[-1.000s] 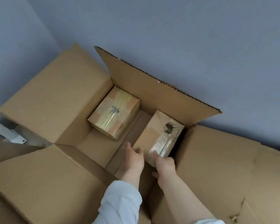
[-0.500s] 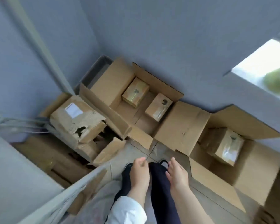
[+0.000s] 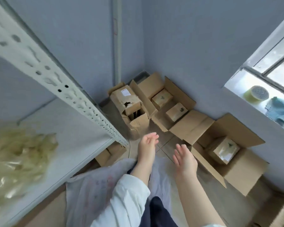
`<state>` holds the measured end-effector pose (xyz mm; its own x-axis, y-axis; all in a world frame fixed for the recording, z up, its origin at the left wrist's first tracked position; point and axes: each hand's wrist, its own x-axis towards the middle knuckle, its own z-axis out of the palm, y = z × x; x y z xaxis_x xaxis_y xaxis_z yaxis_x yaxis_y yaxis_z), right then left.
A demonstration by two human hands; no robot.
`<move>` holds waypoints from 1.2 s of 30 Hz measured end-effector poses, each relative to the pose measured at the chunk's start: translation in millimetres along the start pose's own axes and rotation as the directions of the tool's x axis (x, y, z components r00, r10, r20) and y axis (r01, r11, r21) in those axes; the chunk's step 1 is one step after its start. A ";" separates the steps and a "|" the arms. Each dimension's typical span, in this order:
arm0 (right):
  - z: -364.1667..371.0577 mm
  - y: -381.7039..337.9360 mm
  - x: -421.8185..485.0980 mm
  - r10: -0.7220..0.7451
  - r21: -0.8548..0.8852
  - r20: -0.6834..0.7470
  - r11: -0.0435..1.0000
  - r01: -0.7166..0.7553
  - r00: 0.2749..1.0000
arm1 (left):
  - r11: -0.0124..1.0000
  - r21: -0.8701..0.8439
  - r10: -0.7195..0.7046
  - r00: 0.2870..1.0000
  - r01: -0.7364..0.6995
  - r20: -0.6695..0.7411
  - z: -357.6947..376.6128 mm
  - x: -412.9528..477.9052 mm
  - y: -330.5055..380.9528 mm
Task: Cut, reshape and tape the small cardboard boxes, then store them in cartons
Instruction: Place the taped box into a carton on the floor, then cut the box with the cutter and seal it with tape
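**Item 1. Corner carton** (image 3: 193, 126). Open, flaps spread, on the floor where two blue-grey walls meet. All other entries are placed from it.

**Item 2. Far small box** (image 3: 162, 98). Taped; inside the corner carton, on its wall side.

**Item 3. Near small box** (image 3: 176, 112). Taped; inside the corner carton, on its right side, apart from the far small box.

**Item 4. Second carton** (image 3: 241, 174). Open; just right of the corner carton, along the same wall.

**Item 5. Third small box** (image 3: 224, 150). Glossy tape on top; inside the second carton.

**Item 6. Torn box** (image 3: 124, 99). White label on top, ragged hole at one end; against the left flap of the corner carton.

**Item 7. Left hand** (image 3: 147, 145). In the air, nearer the person than the corner carton. Fingers loose and extended, grasping nothing. White sleeve (image 3: 128, 194) on the forearm.

**Item 8. Right hand** (image 3: 184, 158). In the air beside the left hand, also on the person's side of the corner carton. Fingers spread, released and empty; forearm bare.

**Item 9. Shelf rack** (image 3: 39, 66). White perforated metal upright and shelf, left of the corner carton.

**Item 10. Yellowish heap** (image 3: 15, 153). On the shelf rack, well left of the corner carton; too blurred to identify.

**Item 11. Low cartons** (image 3: 110, 155). Under the shelf rack, left of the corner carton and nearer the person.

**Item 12. Window sill** (image 3: 234, 86). Up the wall, right of the corner carton. Bears a tape roll (image 3: 256, 95) and, beside it, a blue cloth (image 3: 279, 109).

**Item 13. Grey cloth** (image 3: 88, 185). Beside the white sleeve, well to the person's side of the corner carton.
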<state>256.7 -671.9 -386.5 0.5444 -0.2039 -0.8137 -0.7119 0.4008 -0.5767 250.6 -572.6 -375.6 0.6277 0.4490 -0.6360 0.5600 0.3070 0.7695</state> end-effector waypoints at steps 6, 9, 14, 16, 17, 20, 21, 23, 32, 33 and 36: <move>13.4 1.7 -136.8 -0.154 0.062 0.140 0.987 0.146 0.978 | 0.961 -0.020 0.272 0.959 -0.275 -0.074 -61.3 -108.2 40.5; 33.0 -3.6 -203.3 -0.240 0.122 0.247 0.969 0.216 0.939 | 0.902 -0.093 0.408 0.904 -0.420 -0.127 -95.3 -154.5 70.7; 69.3 0.8 -307.0 -0.363 0.160 0.447 0.931 0.327 0.817 | 0.756 -0.217 0.575 0.785 -0.618 -0.232 -172.3 -222.9 123.0; 85.7 11.1 -343.3 -0.388 0.148 0.528 0.918 0.368 0.756 | 0.696 -0.216 0.624 0.726 -0.685 -0.290 -209.1 -244.4 141.1; 95.5 19.7 -365.7 -0.392 0.132 0.580 0.910 0.392 0.714 | 0.665 -0.193 0.646 0.686 -0.721 -0.334 -234.0 -254.7 147.8; 122.2 44.7 -413.8 -0.375 0.114 0.686 0.902 0.417 0.623 | 0.623 -0.132 0.679 0.617 -0.771 -0.397 -293.4 -274.1 155.6; 126.0 46.5 -422.9 -0.369 0.113 0.704 0.902 0.416 0.607 | 0.636 -0.121 0.667 0.622 -0.762 -0.411 -302.8 -283.0 158.9; 156.9 79.4 -464.5 -0.317 0.064 0.780 0.898 0.436 0.540 | 0.605 -0.039 0.690 0.548 -0.796 -0.473 -369.3 -304.6 160.7; 260.7 193.9 -569.1 -0.071 -0.100 0.957 0.829 0.551 0.281 | 0.609 0.090 0.658 0.439 -0.788 -0.613 -581.7 -323.0 158.3; 273.7 198.8 -575.0 -0.043 -0.114 0.965 0.817 0.565 0.257 | 0.617 0.102 0.652 0.435 -0.780 -0.621 -598.2 -319.2 162.6; 315.2 204.8 -594.2 0.039 -0.131 0.986 0.790 0.599 0.164 | 0.625 0.156 0.646 0.395 -0.765 -0.653 -645.9 -311.4 181.5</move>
<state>-72.7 -187.1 2.0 0.4984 0.8629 -0.0837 -0.2947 0.0778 -0.9524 -192.5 -114.7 0.0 0.2567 0.9236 0.2847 -0.0463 -0.2825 0.9581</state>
